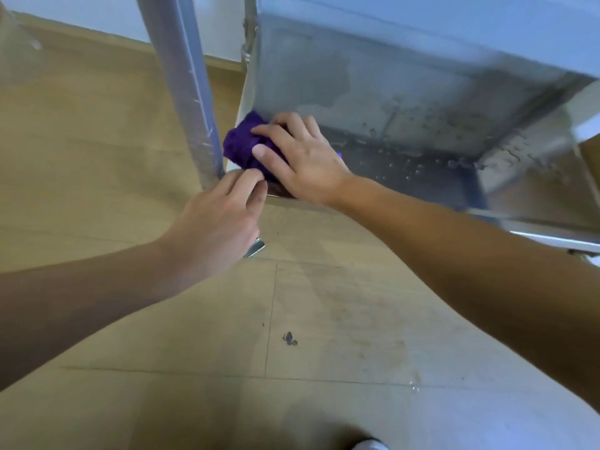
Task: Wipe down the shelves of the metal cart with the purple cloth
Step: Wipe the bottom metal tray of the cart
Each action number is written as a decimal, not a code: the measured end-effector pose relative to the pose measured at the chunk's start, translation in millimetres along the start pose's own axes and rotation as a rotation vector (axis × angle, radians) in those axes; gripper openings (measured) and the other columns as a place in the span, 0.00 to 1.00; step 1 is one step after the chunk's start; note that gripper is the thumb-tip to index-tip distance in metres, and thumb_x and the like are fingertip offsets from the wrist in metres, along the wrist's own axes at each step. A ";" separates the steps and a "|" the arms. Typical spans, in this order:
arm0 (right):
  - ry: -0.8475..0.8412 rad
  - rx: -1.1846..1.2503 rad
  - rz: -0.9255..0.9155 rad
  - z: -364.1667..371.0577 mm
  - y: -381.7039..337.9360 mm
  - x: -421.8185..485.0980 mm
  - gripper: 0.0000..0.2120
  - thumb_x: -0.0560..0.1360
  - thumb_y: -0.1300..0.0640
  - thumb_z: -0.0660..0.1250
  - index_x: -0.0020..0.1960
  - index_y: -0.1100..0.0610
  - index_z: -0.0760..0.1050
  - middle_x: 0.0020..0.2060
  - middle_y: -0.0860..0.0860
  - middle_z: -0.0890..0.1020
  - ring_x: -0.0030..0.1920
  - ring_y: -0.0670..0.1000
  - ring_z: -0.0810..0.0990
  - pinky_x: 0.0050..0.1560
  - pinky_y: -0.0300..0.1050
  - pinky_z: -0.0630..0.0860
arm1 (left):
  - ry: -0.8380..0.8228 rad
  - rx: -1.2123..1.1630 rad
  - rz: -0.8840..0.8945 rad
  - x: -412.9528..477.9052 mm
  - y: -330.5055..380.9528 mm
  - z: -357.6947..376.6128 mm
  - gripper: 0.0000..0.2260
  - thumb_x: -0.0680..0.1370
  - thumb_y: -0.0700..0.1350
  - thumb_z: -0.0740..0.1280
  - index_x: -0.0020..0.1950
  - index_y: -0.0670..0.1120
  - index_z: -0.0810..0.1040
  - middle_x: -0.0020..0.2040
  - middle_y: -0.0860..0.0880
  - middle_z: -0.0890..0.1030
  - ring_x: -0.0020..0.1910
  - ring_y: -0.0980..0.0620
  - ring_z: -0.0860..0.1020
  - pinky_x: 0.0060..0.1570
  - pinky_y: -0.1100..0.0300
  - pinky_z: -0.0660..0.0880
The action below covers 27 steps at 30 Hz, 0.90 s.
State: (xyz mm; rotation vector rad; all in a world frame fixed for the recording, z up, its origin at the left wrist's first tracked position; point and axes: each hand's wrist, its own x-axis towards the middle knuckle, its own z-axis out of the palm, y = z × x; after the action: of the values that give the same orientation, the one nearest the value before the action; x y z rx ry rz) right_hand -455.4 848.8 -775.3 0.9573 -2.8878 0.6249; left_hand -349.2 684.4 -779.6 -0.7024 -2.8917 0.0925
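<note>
The metal cart's lower shelf [406, 102] is a grey tray with water drops on it, at the upper right. A bunched purple cloth [242, 146] lies at the shelf's near left corner. My right hand [302, 159] presses down on the cloth with its fingers spread over it. My left hand [217, 219] is at the same corner, its fingertips curled on the shelf's front rim just below the cloth, by the foot of the cart's upright post [190, 89].
The cart stands on a tan tiled floor [162, 336] with a dark spot and a small wet patch. A white wall base runs along the top left. The shelf's right rim [535, 147] slopes up toward the frame's edge.
</note>
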 end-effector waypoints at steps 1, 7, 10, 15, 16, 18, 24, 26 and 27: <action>-0.012 -0.026 -0.073 -1.0 0.1 -2.4 0.21 0.82 0.43 0.52 0.71 0.46 0.68 0.68 0.48 0.70 0.62 0.54 0.67 0.67 0.53 0.66 | 0.006 -0.015 -0.007 -3.6 -2.3 0.0 0.21 0.73 0.39 0.60 0.66 0.34 0.72 0.60 0.40 0.75 0.55 0.42 0.75 0.55 0.50 0.76; 0.010 -0.179 -0.033 -12.9 43.4 0.8 0.20 0.79 0.40 0.58 0.68 0.43 0.73 0.69 0.43 0.72 0.69 0.54 0.66 0.69 0.54 0.64 | -0.045 -0.025 -0.006 -12.2 -2.9 5.1 0.26 0.74 0.41 0.56 0.72 0.34 0.64 0.68 0.39 0.69 0.67 0.40 0.69 0.66 0.49 0.68; 0.235 -0.102 0.298 -27.7 82.2 1.1 0.17 0.77 0.47 0.64 0.63 0.51 0.78 0.67 0.51 0.74 0.68 0.55 0.70 0.70 0.45 0.63 | -0.036 -0.023 -0.005 -10.1 -0.8 6.8 0.26 0.73 0.41 0.57 0.71 0.33 0.66 0.66 0.39 0.71 0.65 0.40 0.70 0.65 0.49 0.70; 0.154 0.106 0.351 -19.1 58.5 9.7 0.19 0.80 0.57 0.60 0.70 0.56 0.71 0.74 0.52 0.68 0.72 0.52 0.67 0.71 0.40 0.61 | -0.040 0.035 0.008 -9.3 -3.3 8.0 0.26 0.74 0.44 0.55 0.71 0.34 0.67 0.65 0.39 0.72 0.64 0.40 0.72 0.66 0.50 0.68; 0.114 0.118 0.261 -9.9 40.4 15.2 0.19 0.81 0.58 0.59 0.71 0.57 0.70 0.74 0.53 0.67 0.73 0.53 0.66 0.73 0.41 0.59 | -0.041 0.040 0.001 -9.7 -2.5 7.6 0.26 0.74 0.44 0.55 0.70 0.34 0.67 0.65 0.39 0.73 0.64 0.40 0.72 0.65 0.49 0.69; 0.030 0.096 0.079 9.7 3.7 24.0 0.21 0.81 0.59 0.57 0.73 0.57 0.67 0.74 0.54 0.66 0.74 0.54 0.64 0.75 0.44 0.56 | -0.043 0.046 -0.011 -9.5 0.2 6.6 0.26 0.74 0.44 0.56 0.70 0.34 0.68 0.63 0.39 0.73 0.62 0.39 0.72 0.62 0.48 0.71; 0.018 -0.035 -0.060 10.0 -3.4 26.2 0.20 0.81 0.48 0.58 0.72 0.47 0.68 0.69 0.48 0.72 0.68 0.52 0.71 0.69 0.46 0.65 | -0.029 0.044 -0.009 -12.6 0.7 5.1 0.26 0.73 0.42 0.59 0.70 0.35 0.68 0.64 0.40 0.73 0.63 0.41 0.72 0.61 0.51 0.71; 0.091 -0.048 0.070 -1.6 22.2 19.2 0.19 0.80 0.47 0.60 0.71 0.47 0.71 0.67 0.50 0.74 0.66 0.53 0.73 0.67 0.46 0.67 | -0.038 0.040 -0.008 -14.1 -0.1 4.6 0.27 0.72 0.42 0.59 0.71 0.35 0.67 0.66 0.40 0.72 0.65 0.41 0.71 0.62 0.51 0.71; 0.127 -0.045 0.161 -6.4 34.2 14.3 0.19 0.80 0.47 0.60 0.70 0.48 0.72 0.67 0.51 0.73 0.66 0.53 0.72 0.68 0.46 0.67 | -0.047 0.044 -0.005 -13.9 -0.1 4.9 0.27 0.73 0.41 0.58 0.72 0.35 0.66 0.66 0.40 0.72 0.66 0.41 0.70 0.63 0.51 0.70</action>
State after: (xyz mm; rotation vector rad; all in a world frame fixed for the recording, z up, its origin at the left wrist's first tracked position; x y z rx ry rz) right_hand -487.3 868.1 -779.7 0.6595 -2.8710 0.6028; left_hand -337.9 677.8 -786.5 -0.6940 -2.9260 0.1731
